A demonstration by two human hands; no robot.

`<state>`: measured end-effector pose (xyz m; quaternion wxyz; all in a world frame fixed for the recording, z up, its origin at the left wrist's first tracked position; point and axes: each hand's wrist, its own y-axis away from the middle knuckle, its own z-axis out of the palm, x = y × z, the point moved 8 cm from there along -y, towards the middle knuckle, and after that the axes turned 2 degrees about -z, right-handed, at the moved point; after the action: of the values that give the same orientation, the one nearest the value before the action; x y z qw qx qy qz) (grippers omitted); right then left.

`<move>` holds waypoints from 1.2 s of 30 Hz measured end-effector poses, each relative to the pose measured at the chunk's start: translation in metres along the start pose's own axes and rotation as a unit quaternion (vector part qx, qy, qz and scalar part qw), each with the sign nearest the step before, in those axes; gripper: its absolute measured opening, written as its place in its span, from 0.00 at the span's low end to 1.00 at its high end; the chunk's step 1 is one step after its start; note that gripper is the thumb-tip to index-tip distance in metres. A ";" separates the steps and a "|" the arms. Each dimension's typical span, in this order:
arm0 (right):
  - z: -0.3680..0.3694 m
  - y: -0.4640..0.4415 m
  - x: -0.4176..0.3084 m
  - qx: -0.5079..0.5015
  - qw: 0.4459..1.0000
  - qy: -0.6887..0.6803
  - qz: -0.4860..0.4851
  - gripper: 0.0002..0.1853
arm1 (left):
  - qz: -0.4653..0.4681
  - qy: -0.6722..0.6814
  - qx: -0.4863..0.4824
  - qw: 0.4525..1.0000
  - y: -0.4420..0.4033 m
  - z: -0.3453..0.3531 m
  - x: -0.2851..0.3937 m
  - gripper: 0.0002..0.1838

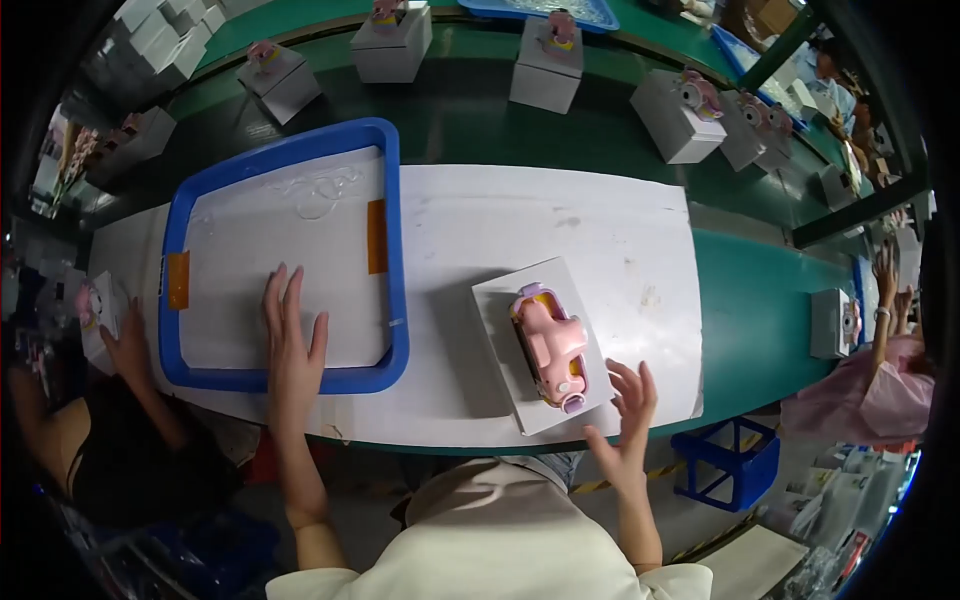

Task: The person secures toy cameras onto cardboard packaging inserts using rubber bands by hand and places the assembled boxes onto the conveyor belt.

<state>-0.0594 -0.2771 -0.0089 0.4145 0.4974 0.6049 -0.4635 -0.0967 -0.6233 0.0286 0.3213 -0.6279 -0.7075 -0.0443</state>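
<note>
My left hand is over the near part of a blue-rimmed tray, fingers stretched out and nothing held. At the tray's far end lie a few thin clear loops, hard to make out. To the right, a white box lies at a slant on the white board. On top of it rests a pink plastic toy with purple and yellow parts. Just beside the box's right near corner is my right hand, its fingers apart and curved; it appears not to touch the box.
Beyond the white board, several white boxes with pink toys stand along the green surface. At left, a co-worker's hand is near another box. Another person sits at right. A blue stool stands below the table edge.
</note>
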 end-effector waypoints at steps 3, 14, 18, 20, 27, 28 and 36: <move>-0.028 -0.007 0.006 0.085 0.996 -0.007 0.020 0.38 | -0.012 -0.134 -0.063 0.989 -0.044 0.022 -0.039 0.26; -0.044 -0.013 0.058 0.165 0.979 0.114 0.032 0.20 | 0.119 -0.292 -0.098 0.944 -0.108 0.082 -0.068 0.11; -0.052 -0.021 0.075 0.163 0.976 0.142 0.038 0.17 | 0.121 -0.251 -0.085 0.957 -0.113 0.072 -0.076 0.10; -0.057 -0.023 0.082 0.172 0.976 0.132 0.031 0.16 | 0.122 -0.263 -0.080 0.954 -0.113 0.072 -0.087 0.10; -0.063 -0.030 0.085 0.182 0.975 0.125 0.037 0.14 | 0.228 -0.262 -0.028 0.937 -0.100 0.070 -0.073 0.09; -0.063 -0.027 0.082 0.181 0.974 0.130 0.039 0.14 | 0.209 -0.259 -0.042 0.942 -0.102 0.076 -0.076 0.08; -0.064 -0.032 0.075 0.178 0.974 0.138 0.032 0.14 | 0.129 -0.137 0.007 0.982 -0.126 0.041 -0.074 0.06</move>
<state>-0.1052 -0.2009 -0.0622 0.2461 0.6413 0.5478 -0.4775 -0.2281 -0.6942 0.0009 0.2285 -0.7119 -0.6582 0.0885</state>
